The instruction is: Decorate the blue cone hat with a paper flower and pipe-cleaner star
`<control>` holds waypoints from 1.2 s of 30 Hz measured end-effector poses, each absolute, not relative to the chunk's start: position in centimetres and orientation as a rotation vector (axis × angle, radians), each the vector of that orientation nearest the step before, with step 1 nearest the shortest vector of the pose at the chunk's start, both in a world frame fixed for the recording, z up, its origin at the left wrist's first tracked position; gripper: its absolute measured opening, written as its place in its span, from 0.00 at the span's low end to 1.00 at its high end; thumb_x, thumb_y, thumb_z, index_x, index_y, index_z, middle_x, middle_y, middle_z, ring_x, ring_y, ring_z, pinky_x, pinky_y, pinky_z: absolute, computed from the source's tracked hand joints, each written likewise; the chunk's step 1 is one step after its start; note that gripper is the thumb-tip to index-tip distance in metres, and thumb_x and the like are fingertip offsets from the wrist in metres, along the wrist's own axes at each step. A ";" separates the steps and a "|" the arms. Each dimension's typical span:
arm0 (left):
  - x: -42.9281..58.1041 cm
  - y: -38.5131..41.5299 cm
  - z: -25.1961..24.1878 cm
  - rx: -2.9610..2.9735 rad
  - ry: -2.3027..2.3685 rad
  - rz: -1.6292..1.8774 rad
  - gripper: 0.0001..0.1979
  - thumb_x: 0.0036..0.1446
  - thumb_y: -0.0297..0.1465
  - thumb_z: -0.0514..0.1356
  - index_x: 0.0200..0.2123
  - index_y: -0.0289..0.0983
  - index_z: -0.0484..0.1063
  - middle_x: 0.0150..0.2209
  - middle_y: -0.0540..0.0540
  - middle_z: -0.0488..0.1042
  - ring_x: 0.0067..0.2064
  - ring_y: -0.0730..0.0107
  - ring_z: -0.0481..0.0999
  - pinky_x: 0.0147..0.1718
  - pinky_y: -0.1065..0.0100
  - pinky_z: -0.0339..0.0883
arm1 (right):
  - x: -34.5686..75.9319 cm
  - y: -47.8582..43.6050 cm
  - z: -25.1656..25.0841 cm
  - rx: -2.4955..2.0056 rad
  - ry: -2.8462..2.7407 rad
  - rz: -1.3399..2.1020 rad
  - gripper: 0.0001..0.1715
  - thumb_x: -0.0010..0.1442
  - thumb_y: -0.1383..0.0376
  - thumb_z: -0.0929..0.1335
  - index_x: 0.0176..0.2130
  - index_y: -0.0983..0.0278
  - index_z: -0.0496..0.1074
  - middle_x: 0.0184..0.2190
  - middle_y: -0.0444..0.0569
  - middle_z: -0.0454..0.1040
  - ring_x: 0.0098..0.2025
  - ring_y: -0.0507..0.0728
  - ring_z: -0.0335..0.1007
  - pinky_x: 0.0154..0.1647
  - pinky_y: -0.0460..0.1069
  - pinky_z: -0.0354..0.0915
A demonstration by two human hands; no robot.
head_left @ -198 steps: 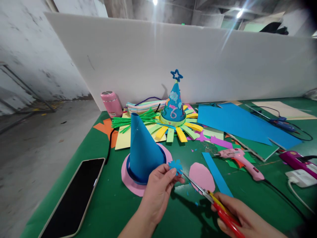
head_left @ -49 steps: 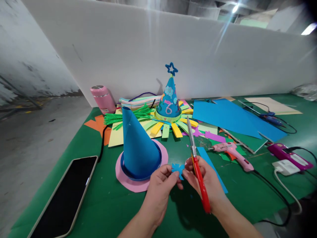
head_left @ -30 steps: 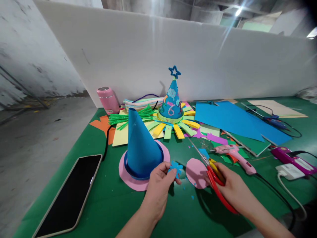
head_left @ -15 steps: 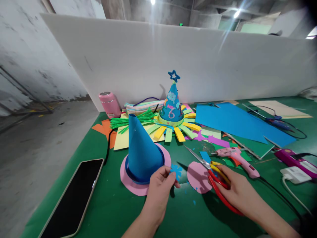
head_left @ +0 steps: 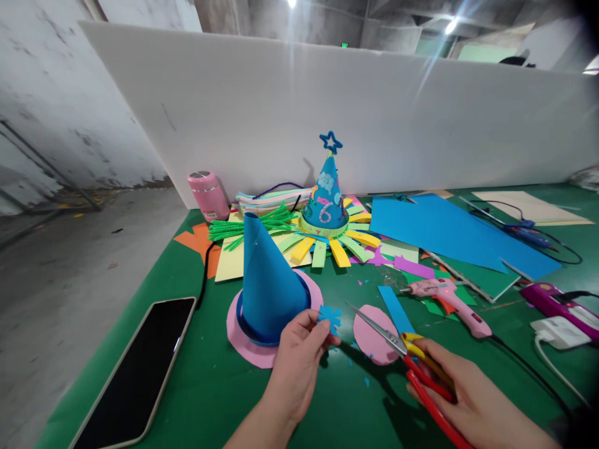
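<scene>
My left hand (head_left: 299,362) pinches a small blue paper cut-out with notched edges (head_left: 330,317), held just right of a plain blue paper cone (head_left: 266,284) that stands on a pink paper disc (head_left: 241,340). My right hand (head_left: 468,405) grips red and yellow scissors (head_left: 412,365) by the handles, blades pointing left over a pink paper circle (head_left: 372,324) that lies on the green table (head_left: 210,399). The blade tips sit a short way right of the cut-out, not touching it.
A phone (head_left: 135,368) lies at the front left. Behind the cone are a decorated blue hat with a star (head_left: 327,199), green pipe cleaners (head_left: 243,227), a pink bottle (head_left: 208,196). A pink glue gun (head_left: 449,296), blue sheet (head_left: 444,231), purple tool (head_left: 556,299) and cables lie right.
My right hand has drawn back toward me with the scissors, their blades now over the pink circle. My left hand has lifted the blue cut-out slightly.
</scene>
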State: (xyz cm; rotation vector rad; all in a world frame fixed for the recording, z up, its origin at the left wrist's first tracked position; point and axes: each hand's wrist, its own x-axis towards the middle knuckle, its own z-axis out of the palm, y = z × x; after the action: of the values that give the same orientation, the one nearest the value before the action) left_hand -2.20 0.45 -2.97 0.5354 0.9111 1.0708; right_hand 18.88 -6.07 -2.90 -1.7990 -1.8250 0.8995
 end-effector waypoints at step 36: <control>-1.9 0.6 -3.1 0.633 0.997 1.047 0.07 0.44 0.28 0.60 0.20 0.35 0.65 0.19 0.53 0.65 0.23 0.76 0.66 0.27 0.72 0.57 | 23.9 -1.3 -5.2 -1.910 -2.294 0.093 0.24 0.53 0.58 0.61 0.48 0.66 0.64 0.47 0.57 0.69 0.49 0.64 0.63 0.46 0.57 0.62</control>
State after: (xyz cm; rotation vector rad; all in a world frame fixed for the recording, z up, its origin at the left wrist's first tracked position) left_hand -1.94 0.65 -3.06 0.6331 0.9967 1.0472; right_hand 23.90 -1.29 -5.22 -1.9098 -2.2935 0.0933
